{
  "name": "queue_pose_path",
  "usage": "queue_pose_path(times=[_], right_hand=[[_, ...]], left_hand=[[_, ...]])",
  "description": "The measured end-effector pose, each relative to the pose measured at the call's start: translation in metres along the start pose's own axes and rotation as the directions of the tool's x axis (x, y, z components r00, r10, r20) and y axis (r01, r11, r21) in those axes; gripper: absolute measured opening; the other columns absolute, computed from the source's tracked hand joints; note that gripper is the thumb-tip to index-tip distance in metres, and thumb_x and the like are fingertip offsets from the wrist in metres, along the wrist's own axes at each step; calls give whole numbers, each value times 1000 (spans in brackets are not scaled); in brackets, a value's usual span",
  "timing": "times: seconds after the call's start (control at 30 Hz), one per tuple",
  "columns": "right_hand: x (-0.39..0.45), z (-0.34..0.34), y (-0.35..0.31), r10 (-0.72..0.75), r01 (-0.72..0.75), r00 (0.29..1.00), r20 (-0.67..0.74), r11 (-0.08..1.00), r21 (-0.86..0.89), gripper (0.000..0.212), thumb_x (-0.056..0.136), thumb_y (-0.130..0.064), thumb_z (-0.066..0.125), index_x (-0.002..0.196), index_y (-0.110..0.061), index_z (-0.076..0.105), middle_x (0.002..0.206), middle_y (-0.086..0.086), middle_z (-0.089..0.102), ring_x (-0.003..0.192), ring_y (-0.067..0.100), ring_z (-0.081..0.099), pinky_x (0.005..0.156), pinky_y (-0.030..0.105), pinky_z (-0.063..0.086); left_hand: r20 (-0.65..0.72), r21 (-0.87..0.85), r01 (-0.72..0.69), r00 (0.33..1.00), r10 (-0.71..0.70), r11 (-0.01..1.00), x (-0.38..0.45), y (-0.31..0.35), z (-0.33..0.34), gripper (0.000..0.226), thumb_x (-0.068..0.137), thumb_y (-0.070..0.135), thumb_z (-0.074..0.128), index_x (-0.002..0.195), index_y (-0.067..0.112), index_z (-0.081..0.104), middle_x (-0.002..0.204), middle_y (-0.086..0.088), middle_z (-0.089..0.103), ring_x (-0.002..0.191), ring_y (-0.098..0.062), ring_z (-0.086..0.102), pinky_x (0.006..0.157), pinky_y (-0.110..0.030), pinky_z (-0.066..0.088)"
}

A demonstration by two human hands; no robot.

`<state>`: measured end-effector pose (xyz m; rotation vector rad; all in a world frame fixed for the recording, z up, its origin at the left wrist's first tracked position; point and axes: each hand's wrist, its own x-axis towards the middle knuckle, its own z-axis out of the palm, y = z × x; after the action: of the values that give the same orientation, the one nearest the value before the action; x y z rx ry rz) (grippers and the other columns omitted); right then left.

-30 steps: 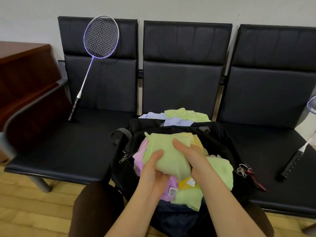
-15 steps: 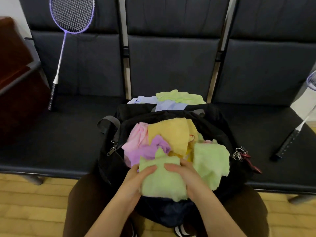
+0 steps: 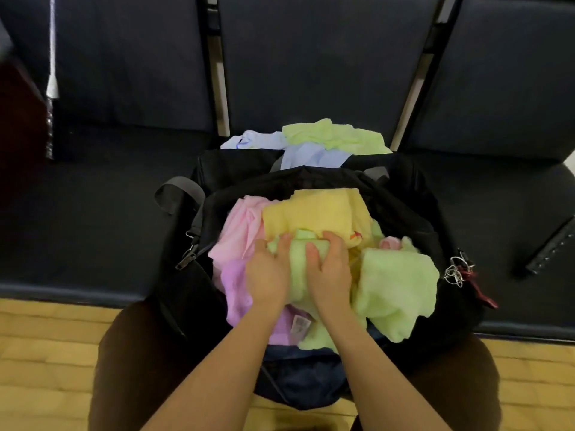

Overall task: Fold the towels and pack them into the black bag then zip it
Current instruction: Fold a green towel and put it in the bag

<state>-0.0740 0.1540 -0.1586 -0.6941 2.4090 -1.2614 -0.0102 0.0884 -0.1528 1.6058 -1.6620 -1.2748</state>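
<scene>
Since 0.5 s ago both hands have pushed the folded green towel [image 3: 300, 259] fwd and down from the near edge of the pile into the middle of the black bag [image 3: 401, 194]; camera has also dipped closer, so the seat backs fill the top of view.

Left hand [image 3: 267, 275] lies on the towel's left side, fingers curled over its far edge, gripping it. Right hand [image 3: 329, 269] does the same on the right side, thumb on top, fingers wrapped over the far edge. Both press the towel down into the pile.

Bag sits open on the near edge of the middle seat [image 3: 93, 228], btwn the person's knees. Inside, w/ the folded towel: a yellow towel [image 3: 314, 213] just beyond the hands, a pink towel [image 3: 242, 228] at far left, a purple towel [image 3: 239, 293] at near left w/ a white label, and a 2nd green towel [image 3: 398, 284] at right, draped over the near rim. Zip pull [image 3: 186, 259] hangs at the bag's left side; zip is undone. Grey strap loop [image 3: 177, 194] sticks out at far left.

Behind the bag on the seat: a loose blue towel [image 3: 311, 155] and another green towel [image 3: 336, 136], unfolded.

Rest: keyring w/ red tag [image 3: 460, 272] at the bag's right edge; racket shaft [image 3: 51, 57] leaning on the left seat back; a black racket grip [image 3: 553, 244] on the right seat; wood floor [image 3: 46, 353] near.
</scene>
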Motion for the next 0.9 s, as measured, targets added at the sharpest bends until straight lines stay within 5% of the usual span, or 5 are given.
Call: queue_pose_path(times=[0.13, 0.3, 0.47, 0.63, 0.9], right_hand=[[8, 14, 13, 7, -8, 1000, -21, 998, -67, 40, 97, -33, 52, 130, -10, 48, 125, 6, 52, 112, 19, 48, 89, 27, 36], [12, 19, 19, 38, -40, 998, -43, 999, -28, 42, 94, -37, 56, 125, -10, 49, 121, 5, 54, 110, 19, 50, 86, 22, 34], [12, 11, 11, 58, -57, 997, -49, 998, 18, 46, 91, -38, 61, 126, -12, 47, 121, 3, 55, 109, 20, 52, 91, 30, 41], [2, -3, -6, -42, 45, 991, -128, 999, 17, 50, 88, -38, 67, 125, -8, 51, 121, 4, 54, 107, 14, 48, 86, 22, 34], [53, -45, -65, -162, 222, 935, -314, 961, 163, 26, 93, -29, 60, 113, -14, 54, 112, -4, 53, 104, 14, 53, 86, 24, 41]], left_hand=[[-47, 119, -15, 999, 21, 993, 9, -14, 10, 37, 99, 46, 35, 120, 17, 45, 78, 2, 60, 76, -20, 62, 68, -33, 47], [-54, 155, -5, 998, 13, 988, 5, -13, 15, 34, 100, 44, 36, 124, 20, 42, 74, 14, 49, 64, -7, 50, 64, -27, 36], [-133, 281, -115, 978, 158, 953, 2, -9, 10, 36, 96, 38, 48, 110, 5, 53, 103, -9, 57, 98, -28, 52, 79, -37, 37], [-149, 251, -220, 953, 263, 943, -1, -3, -6, 59, 84, 52, 29, 108, 6, 57, 104, -9, 59, 102, -28, 50, 90, -38, 34], [-236, 160, -381, 881, 410, 910, 15, 55, -4, 50, 88, 47, 35, 111, 8, 57, 109, -4, 56, 106, -25, 49, 95, -40, 36]])
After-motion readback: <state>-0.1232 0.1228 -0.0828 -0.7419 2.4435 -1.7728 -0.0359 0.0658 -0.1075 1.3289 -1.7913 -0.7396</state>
